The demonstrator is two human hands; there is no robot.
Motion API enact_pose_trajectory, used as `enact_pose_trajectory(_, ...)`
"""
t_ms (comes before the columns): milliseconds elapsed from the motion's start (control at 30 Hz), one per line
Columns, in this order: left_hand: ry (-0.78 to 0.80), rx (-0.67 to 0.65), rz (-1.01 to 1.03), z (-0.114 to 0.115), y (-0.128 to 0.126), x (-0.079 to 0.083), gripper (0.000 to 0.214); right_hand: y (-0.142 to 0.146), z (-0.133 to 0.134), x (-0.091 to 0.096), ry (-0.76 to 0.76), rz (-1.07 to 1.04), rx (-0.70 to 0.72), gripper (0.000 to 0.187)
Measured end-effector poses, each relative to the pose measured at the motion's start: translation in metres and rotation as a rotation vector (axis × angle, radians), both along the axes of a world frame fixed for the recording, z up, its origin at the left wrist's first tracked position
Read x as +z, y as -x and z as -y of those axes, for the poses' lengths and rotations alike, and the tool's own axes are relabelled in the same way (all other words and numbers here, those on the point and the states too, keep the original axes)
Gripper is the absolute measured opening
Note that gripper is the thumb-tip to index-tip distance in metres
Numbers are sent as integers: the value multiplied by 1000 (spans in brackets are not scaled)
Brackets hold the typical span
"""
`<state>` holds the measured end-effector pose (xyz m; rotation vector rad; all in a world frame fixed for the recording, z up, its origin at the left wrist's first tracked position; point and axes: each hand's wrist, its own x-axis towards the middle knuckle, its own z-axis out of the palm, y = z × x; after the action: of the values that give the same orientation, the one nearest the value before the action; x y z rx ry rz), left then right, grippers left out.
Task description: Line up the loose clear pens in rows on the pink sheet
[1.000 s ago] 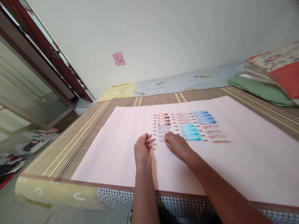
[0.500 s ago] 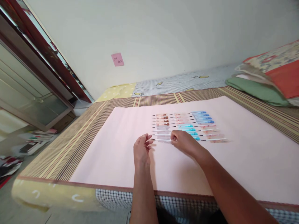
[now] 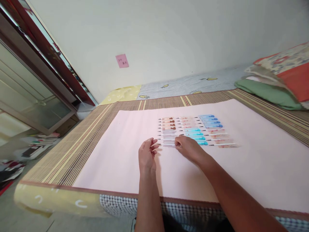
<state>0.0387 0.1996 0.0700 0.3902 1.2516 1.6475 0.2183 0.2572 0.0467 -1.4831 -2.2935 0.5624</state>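
Slim pens lie in three side-by-side columns on a large pale pink sheet (image 3: 116, 154), dark tips to the left. Brown-ended pens (image 3: 169, 124) are at the back of the left column, with clear greyish pens (image 3: 170, 136) in front of them. My right hand (image 3: 189, 148) is closed at the right end of the frontmost clear pen (image 3: 168, 145), hiding that end. Beside the tips of the same column, my left hand (image 3: 146, 154) has loosely bent fingers, apart, holding nothing visible. Turquoise pens (image 3: 196, 133) are partly behind my right hand.
Blue pens (image 3: 210, 120) and pinkish clear pens (image 3: 220, 139) form the right column. Under the sheet is a striped mat (image 3: 72, 145) on a bed. Folded bedding and a pillow (image 3: 289, 74) are piled at the right. A pink note (image 3: 122, 61) is on the wall.
My right hand has shifted very slightly left along the front pen. My left hand stays by the pen tips. The whole view has moved a little.
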Motion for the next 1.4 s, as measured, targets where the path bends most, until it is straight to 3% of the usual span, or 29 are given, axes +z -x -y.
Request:
enact_pose_trajectory(400,-6,2,13,0,-1,1,34,1,0,-1,-18,51,-10,11)
enact_pose_trajectory(700,1,6,19,-1,-1,2,36,1,0,1,-117,-163,-54,12)
enact_pose_trajectory(933,-92,199,25,-2,5,-6,30,-14,1,21,-293,-377,-92,10)
enact_pose_trajectory(1033,-110,306,-43,6,9,-16,27,-24,23,26,-220,-368,-105,12)
enact_pose_trajectory(1133,-117,350,-117,21,15,-25,27,-41,64,19,-80,-357,-42,14)
enact_pose_trajectory(1267,-74,342,-163,51,20,-30,30,-77,132,-9,41,-339,3,23)
enact_pose_trajectory(1400,-66,201,-454,117,18,-42,36,-116,187,-50,-11,-282,-51,31)
